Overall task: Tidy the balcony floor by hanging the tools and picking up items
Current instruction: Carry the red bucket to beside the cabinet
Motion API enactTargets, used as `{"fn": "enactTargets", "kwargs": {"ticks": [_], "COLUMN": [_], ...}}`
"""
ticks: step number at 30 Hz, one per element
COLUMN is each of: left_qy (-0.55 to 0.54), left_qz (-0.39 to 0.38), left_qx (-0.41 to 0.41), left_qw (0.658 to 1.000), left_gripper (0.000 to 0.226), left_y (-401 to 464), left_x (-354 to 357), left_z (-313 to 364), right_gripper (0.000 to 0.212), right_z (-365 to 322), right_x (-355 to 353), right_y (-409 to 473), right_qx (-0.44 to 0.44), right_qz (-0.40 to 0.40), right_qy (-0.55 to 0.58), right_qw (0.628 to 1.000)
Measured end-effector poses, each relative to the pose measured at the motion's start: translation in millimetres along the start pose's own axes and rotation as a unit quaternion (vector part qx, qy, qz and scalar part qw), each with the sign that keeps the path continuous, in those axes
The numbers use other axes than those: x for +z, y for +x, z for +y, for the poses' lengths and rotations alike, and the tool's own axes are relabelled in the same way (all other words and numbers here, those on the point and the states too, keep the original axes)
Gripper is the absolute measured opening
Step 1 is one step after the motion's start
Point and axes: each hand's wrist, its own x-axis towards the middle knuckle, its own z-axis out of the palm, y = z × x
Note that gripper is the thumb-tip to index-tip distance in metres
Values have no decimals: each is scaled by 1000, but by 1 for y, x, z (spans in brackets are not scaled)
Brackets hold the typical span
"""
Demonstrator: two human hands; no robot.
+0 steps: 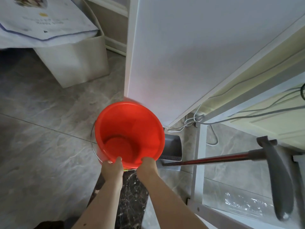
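Upright, red bucket (pixel 130 133) between hands (pixel 130 164)

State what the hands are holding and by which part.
Both the left hand and right hand grip the red bucket by its near rim, fingers hooked inside.

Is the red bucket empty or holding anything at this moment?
Empty: the red bucket shows its bare bottom, no objects inside. The left hand and right hand grip its near rim.
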Motion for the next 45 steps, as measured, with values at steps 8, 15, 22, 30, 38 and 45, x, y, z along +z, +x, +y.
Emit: {"fn": "enactTargets", "kwargs": {"ticks": [8,15,22,30,38,45], "left_qy": [-39,-60,-44,48,61,116], "left_qz": [-20,-63,-54,-107,-134,-165], "left_qx": [-30,-72,-94,-39,1,44], "left_qw": [999,994,993,992,989,978], "left_gripper": [39,52,57,20,58,56], "left_y": [16,22,21,7,-34,-62], "left_x": [17,27,29,15,-5,-21], "left_z": [-9,-10,-8,-2,34,39], "right_gripper": [33,15,40,52,63,61], "right_z": [15,20,15,6,-7,-5], "right_x": [4,5,8,-3,-22,-31], "right_y": [24,36,36,13,-25,-59], "right_qx": [0,20,-18,-46,-61,-60], "right_qz": [-1,7,5,6,18,44], "right_qy": [41,26,-34,-55,-51,-40], "right_qw": [999,999,999,997,997,996]}}
